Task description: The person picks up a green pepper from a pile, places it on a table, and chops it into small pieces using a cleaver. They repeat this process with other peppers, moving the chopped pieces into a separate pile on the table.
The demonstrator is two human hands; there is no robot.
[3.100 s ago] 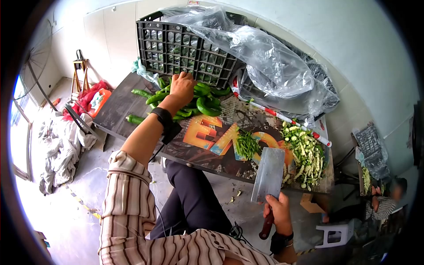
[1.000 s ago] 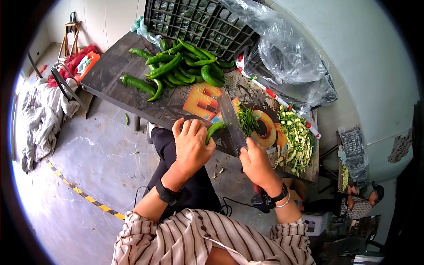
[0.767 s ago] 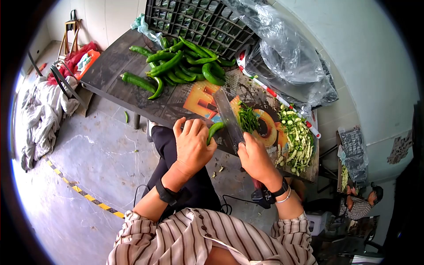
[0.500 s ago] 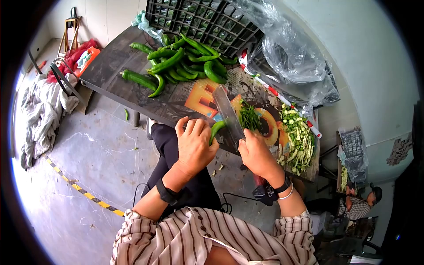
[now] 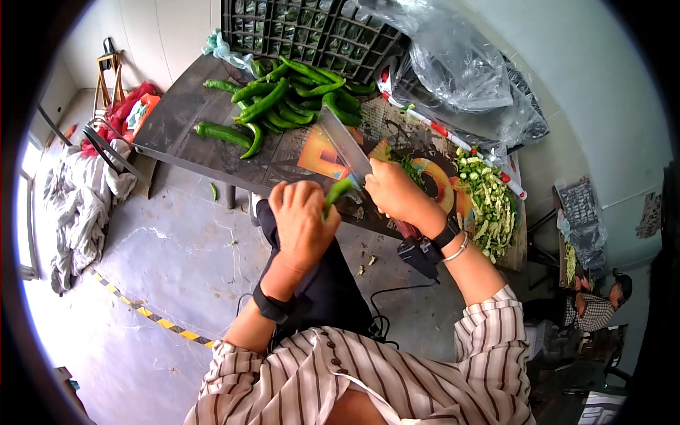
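My left hand [image 5: 303, 221] is closed around a green chili pepper [image 5: 338, 191], whose end sticks out past the thumb. My right hand [image 5: 401, 191] grips a knife; its broad blade [image 5: 344, 144] points up and left over the table [image 5: 188, 134]. The blade is just apart from the pepper in this view. A heap of whole green peppers [image 5: 273, 106] lies beyond the blade tip. Dark green pepper strips [image 5: 411, 170] are partly hidden behind my right hand. Pale pepper cores and seeds [image 5: 489, 209] are heaped at the table's right end.
Behind the peppers stands a black plastic crate [image 5: 312, 35]. Clear plastic bags [image 5: 460, 78] and a red-and-white strip [image 5: 439, 127] border the table's far right. Another person [image 5: 595, 304] sits at the right. A cable [image 5: 375, 304] lies below my hands.
My right hand has moved the knife up and left, off the green strips. The pepper in my left hand now tilts further up. The whole view has shifted slightly.
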